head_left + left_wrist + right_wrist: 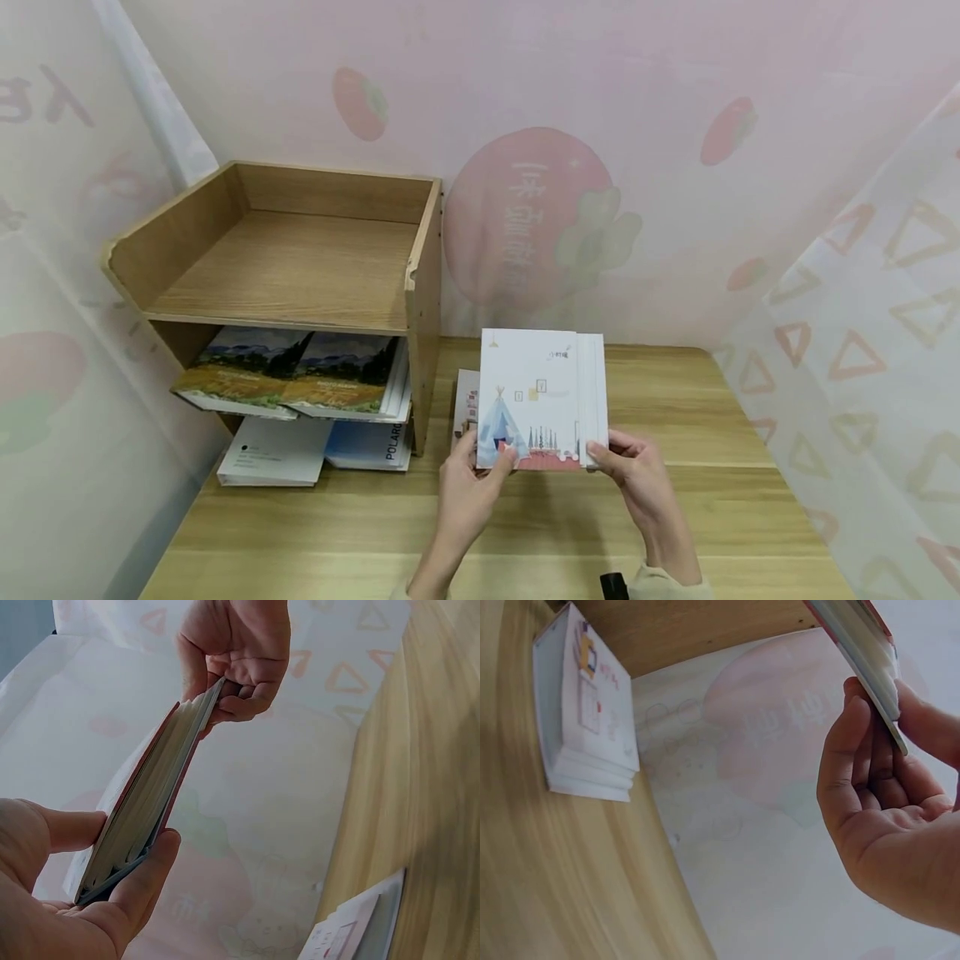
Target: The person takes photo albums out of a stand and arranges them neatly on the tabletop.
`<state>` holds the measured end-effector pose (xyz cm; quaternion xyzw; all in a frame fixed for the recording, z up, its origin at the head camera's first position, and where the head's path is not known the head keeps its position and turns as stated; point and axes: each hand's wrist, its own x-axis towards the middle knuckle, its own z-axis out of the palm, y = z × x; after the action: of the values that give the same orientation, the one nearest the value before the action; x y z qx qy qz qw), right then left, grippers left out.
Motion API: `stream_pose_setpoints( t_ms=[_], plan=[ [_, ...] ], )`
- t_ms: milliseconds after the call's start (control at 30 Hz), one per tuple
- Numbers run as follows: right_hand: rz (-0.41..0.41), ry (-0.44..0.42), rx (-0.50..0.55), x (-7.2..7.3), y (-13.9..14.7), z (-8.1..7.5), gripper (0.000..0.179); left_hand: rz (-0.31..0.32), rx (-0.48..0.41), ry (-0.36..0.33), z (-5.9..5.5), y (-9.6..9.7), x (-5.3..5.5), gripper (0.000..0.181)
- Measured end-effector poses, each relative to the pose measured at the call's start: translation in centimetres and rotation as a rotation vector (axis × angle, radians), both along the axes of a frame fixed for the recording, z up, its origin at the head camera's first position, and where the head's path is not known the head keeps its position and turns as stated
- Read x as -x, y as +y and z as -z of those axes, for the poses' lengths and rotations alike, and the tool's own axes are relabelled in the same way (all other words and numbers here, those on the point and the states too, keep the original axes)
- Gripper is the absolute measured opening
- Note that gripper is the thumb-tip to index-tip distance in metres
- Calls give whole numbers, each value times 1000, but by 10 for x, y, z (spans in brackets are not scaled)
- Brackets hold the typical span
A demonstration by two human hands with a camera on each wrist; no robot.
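Both hands hold up a white book (528, 367) with a blue teepee drawn on its cover, above the wooden table. My left hand (468, 496) pinches its lower left corner, thumb on the front cover. At the lower right corner, my right hand (641, 479) grips it between thumb and fingers. The left wrist view shows the page edges (146, 791) of the book between its covers. Partly hidden behind it in the head view, a small stack of white books (596, 720) lies on the table, apart from both hands.
A wooden shelf unit (423, 333) stands on the left. Its middle level holds books with landscape covers (247, 367); below are a white book (273, 454) and a blue one (360, 446). Printed curtains (660, 250) surround the table (720, 533). A black object (613, 586) shows by the right sleeve.
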<state>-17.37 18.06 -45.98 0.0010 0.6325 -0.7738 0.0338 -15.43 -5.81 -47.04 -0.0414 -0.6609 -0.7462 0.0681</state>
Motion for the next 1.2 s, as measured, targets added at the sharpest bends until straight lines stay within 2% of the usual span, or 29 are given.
stream_pose_setpoints(
  t_ms=[167, 400, 500, 733, 1000, 1200],
  plan=[
    [18, -55, 10, 1, 2, 11, 37, -19, 64, -22, 8, 2, 2, 35],
    [24, -108, 13, 1, 6, 24, 35, 0, 71, -94, 19, 8, 4, 34],
    [25, -134, 13, 1, 8, 28, 34, 8, 92, -101, 24, 10, 5, 31],
    [-7, -172, 12, 3, 14, 39, 30, 15, 121, -84, 38, 14, 8, 34],
    [-31, -204, 29, 9, 22, 51, 28, -32, 255, -49, 49, 19, 14, 31],
    [-37, -231, 36, 8, 24, 61, 28, -22, 279, -49, 57, 20, 16, 28]
  ],
)
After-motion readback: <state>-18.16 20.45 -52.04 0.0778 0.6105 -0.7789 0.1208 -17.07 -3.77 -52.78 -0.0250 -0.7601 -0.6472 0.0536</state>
